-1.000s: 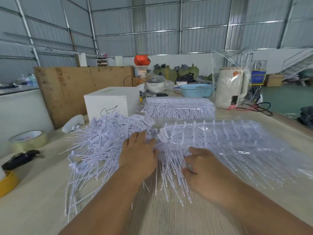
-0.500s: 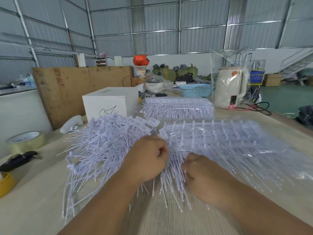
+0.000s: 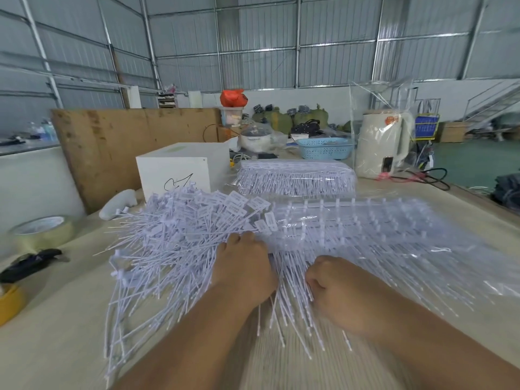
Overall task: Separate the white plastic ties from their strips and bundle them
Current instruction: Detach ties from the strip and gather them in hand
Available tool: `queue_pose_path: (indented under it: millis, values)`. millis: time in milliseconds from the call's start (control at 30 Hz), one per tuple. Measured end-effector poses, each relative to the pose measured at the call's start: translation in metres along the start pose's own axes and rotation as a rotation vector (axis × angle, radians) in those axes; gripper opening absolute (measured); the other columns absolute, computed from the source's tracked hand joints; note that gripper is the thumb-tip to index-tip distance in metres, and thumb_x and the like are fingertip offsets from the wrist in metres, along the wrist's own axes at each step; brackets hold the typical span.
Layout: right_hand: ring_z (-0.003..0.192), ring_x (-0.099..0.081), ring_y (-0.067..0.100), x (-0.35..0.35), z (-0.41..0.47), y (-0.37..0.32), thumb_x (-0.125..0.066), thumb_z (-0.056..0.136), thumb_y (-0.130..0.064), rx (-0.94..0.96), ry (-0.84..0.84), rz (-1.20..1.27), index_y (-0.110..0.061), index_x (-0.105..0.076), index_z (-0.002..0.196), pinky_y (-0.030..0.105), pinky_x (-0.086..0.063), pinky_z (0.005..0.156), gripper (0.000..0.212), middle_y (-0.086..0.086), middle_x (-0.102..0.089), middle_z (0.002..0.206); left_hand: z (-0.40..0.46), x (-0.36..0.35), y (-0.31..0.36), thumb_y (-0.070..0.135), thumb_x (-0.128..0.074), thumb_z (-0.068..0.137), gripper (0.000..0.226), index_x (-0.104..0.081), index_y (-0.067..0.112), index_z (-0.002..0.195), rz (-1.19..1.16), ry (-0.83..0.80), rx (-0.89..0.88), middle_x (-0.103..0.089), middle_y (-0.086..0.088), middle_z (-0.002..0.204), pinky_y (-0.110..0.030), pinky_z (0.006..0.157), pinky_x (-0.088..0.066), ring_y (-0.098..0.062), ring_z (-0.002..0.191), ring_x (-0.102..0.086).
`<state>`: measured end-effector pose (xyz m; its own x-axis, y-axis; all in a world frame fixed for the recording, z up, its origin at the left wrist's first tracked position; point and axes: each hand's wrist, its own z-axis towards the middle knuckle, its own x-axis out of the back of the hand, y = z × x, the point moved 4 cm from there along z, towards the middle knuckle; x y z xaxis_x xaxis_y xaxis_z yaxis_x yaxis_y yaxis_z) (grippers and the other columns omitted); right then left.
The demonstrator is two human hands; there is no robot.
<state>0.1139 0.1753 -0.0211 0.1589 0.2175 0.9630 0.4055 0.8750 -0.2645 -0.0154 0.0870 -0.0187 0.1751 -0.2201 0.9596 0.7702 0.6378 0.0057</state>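
Wooden bench (image 3: 56,347). Loose white plastic ties (image 3: 174,249) heaped left of centre, tag heads fanned toward the far side. Left hand (image 3: 243,270) rests on the heap's right edge, fingers curled under into the ties. Right hand (image 3: 334,294) just beside it, fingers curled round tie tails at the near edge of the ties still on strips (image 3: 380,237), which lie under clear plastic wrap. A wrapped pack of ties (image 3: 295,180) sits behind; white box (image 3: 180,170) far left of it.
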Motion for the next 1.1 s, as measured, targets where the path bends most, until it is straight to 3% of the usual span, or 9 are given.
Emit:
queue_pose_path:
  millis: [200,367,467,567,733,833,933,1033,1100]
  values:
    - [0.087,-0.057,0.023,-0.004,0.002,-0.003,-0.043,0.09,-0.006,0.096,0.013,0.029,-0.002,-0.055,0.079,0.038,-0.047,0.08,0.017,0.007,-0.055,0.094,0.0,-0.006,-0.005,0.037,-0.048,0.089,0.042,-0.053,0.022,0.128,-0.103,-0.095,0.0,-0.037,-0.002,0.135,-0.039,0.108,-0.026,-0.025,0.126,-0.028]
    - [0.086,-0.055,0.021,-0.004,0.004,-0.002,-0.039,0.087,0.001,0.129,0.014,0.035,-0.005,-0.058,0.082,0.033,-0.045,0.078,0.02,0.003,-0.05,0.092,-0.001,-0.007,-0.007,0.047,-0.047,0.086,0.035,-0.064,0.022,0.104,-0.221,-0.187,0.03,-0.041,-0.004,0.137,-0.046,0.109,-0.022,-0.027,0.133,-0.026]
    - [0.087,-0.055,0.021,-0.005,0.007,0.0,-0.04,0.086,0.003,0.145,0.033,0.056,-0.001,-0.061,0.089,0.031,-0.043,0.077,0.022,0.005,-0.052,0.096,-0.002,-0.002,-0.008,0.041,-0.044,0.088,0.028,-0.057,0.02,0.075,-0.308,-0.188,0.052,-0.053,-0.002,0.106,-0.046,0.102,-0.031,-0.029,0.117,-0.042]
    - [0.094,-0.054,0.018,-0.008,0.009,0.001,-0.041,0.093,-0.002,0.187,0.073,0.066,-0.004,-0.063,0.106,0.03,-0.045,0.086,0.025,0.003,-0.049,0.108,-0.005,0.003,-0.008,0.037,-0.046,0.089,0.022,-0.051,0.023,0.073,-0.401,-0.174,0.033,-0.055,0.006,0.082,-0.043,0.097,-0.032,-0.02,0.095,-0.052]
    - [0.09,-0.048,0.019,-0.004,0.01,0.0,-0.044,0.089,-0.002,0.19,0.114,0.067,-0.01,-0.051,0.088,0.037,-0.045,0.083,0.011,-0.001,-0.043,0.095,-0.009,0.012,-0.003,0.032,-0.061,0.081,0.011,-0.053,0.028,0.075,-0.603,-0.085,-0.004,-0.059,0.011,0.078,-0.03,0.067,-0.041,-0.007,0.074,-0.055]
    - [0.094,-0.047,0.018,0.0,0.009,0.002,-0.05,0.085,-0.004,0.151,0.141,0.072,-0.013,-0.049,0.103,0.035,-0.044,0.08,0.02,0.0,-0.048,0.1,-0.009,0.017,-0.001,0.031,-0.066,0.075,0.01,-0.058,0.029,0.07,-0.837,-0.111,-0.044,-0.059,0.015,0.066,-0.023,0.058,-0.039,-0.005,0.062,-0.054]
    - [0.101,-0.05,0.021,0.007,0.009,0.005,-0.056,0.089,-0.017,0.121,0.213,0.078,-0.021,-0.049,0.117,0.032,-0.042,0.08,0.029,-0.002,-0.055,0.099,-0.012,0.021,0.007,0.029,-0.059,0.069,0.007,-0.059,0.029,0.062,-1.111,-0.131,-0.125,-0.058,0.012,0.059,-0.028,0.065,-0.04,-0.013,0.063,-0.053]
    - [0.102,-0.047,0.02,0.015,0.008,0.002,-0.054,0.091,-0.025,0.132,0.302,-0.051,-0.026,-0.055,0.104,0.033,-0.029,0.079,0.014,-0.013,-0.048,0.08,-0.011,0.022,0.008,0.025,-0.055,0.075,0.014,-0.059,0.023,0.062,-1.146,-0.032,-0.145,-0.061,0.001,0.06,-0.033,0.069,-0.043,-0.019,0.064,-0.054]
    - [0.101,-0.043,0.018,0.017,0.008,0.002,-0.054,0.09,-0.027,0.131,0.338,-0.12,-0.027,-0.057,0.101,0.034,-0.026,0.082,0.012,-0.011,-0.057,0.085,-0.009,0.021,0.003,0.02,-0.055,0.086,0.021,-0.065,0.028,0.069,-1.106,0.059,-0.114,-0.067,0.003,0.072,-0.027,0.07,-0.045,-0.012,0.07,-0.061]
